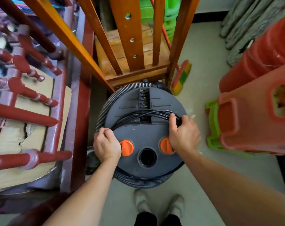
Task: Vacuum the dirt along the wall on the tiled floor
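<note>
Gripping left hand [106,145]: fingers [104,130] curled round cord [138,114] at left edge of vacuum lid [138,136].
Right hand [183,132]: fingers [172,119] clutch cord, right edge.

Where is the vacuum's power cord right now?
In the head view, the power cord lies bundled across the vacuum lid at mid-frame. The left hand and right hand hold its two ends, just beyond the orange knobs.

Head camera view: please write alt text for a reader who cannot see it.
Seen from above, a person's left hand and right hand grip a coiled black power cord on top of a grey vacuum cleaner with a ribbed hose wrapped around it. It stands on a tiled floor near a wooden chair and stacked red stools.
</note>
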`<state>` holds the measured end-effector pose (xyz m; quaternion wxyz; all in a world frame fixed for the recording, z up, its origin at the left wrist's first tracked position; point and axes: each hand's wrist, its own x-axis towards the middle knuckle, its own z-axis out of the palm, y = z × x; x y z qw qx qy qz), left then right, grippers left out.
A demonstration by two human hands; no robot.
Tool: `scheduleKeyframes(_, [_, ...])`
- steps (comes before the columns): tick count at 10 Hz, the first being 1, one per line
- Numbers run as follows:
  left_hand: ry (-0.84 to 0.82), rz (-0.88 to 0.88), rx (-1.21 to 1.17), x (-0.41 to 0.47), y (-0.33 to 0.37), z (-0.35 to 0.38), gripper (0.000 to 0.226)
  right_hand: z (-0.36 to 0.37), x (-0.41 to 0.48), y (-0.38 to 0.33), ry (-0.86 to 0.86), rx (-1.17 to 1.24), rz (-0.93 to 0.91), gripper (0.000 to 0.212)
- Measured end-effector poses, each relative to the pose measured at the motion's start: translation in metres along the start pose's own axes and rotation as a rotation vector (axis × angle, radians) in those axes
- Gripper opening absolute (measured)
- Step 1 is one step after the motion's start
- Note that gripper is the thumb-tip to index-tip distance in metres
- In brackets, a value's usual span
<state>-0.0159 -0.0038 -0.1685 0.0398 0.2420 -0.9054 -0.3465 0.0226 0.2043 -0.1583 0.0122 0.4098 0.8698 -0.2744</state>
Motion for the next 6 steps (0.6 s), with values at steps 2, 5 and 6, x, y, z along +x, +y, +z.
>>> scheduleKeyframes(2, [-0.073, -0.01, 0.046, -0.001, 0.004, -0.003, 0.045, -0.012, -0.001, -0.004, -0.103, -0.079, -0.051, 0.054])
scheduleKeyframes(5, [-0.298, 0.355, 0.424, -0.013, 0.014, -0.035, 0.039, -0.065, -0.001, 0.001, -0.364, -0.156, -0.134, 0.052])
scheduleKeyframes(6, [-0.445, 0.337, 0.565, -0.023, 0.018, -0.038, 0.055, -0.098, 0.008, -0.012, -0.336, 0.093, -0.153, 0.043])
